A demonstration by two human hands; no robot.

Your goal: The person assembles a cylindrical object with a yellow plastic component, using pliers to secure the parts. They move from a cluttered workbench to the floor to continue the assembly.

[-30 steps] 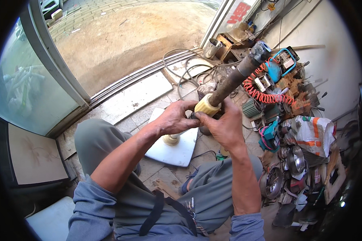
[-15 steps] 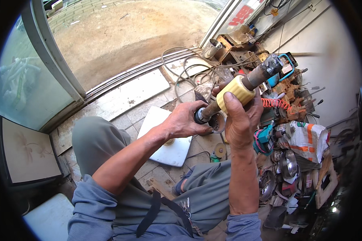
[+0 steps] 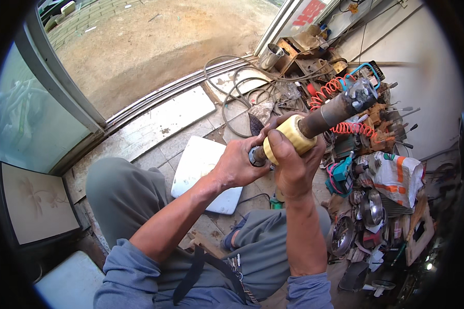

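Both of my hands are on a long, worn metal shaft [image 3: 317, 119] that tilts up to the right, its far end rough and greasy. A cream-yellow ribbed sleeve [image 3: 290, 138] surrounds its middle. My right hand [image 3: 297, 170] is closed round this sleeve, thumb along its near side. Close by on the left, my left hand [image 3: 239, 162] grips the lower end of the shaft, around a dark ring [image 3: 257, 156]. What lies under the left fingers is mostly hidden.
Below my hands is a white square board [image 3: 198, 162] on the tiled floor. A teal power tool [image 3: 339, 177], a white-and-orange sack [image 3: 397, 177] and piled metal parts stand at right. A black hose [image 3: 224, 105] and an orange coiled hose [image 3: 355, 127] lie beyond; a glass door [image 3: 33, 113] is left.
The sleeve and my right hand have moved down the shaft toward my left hand, baring more metal above. The toothed bevel part beside the left hand is now hidden.
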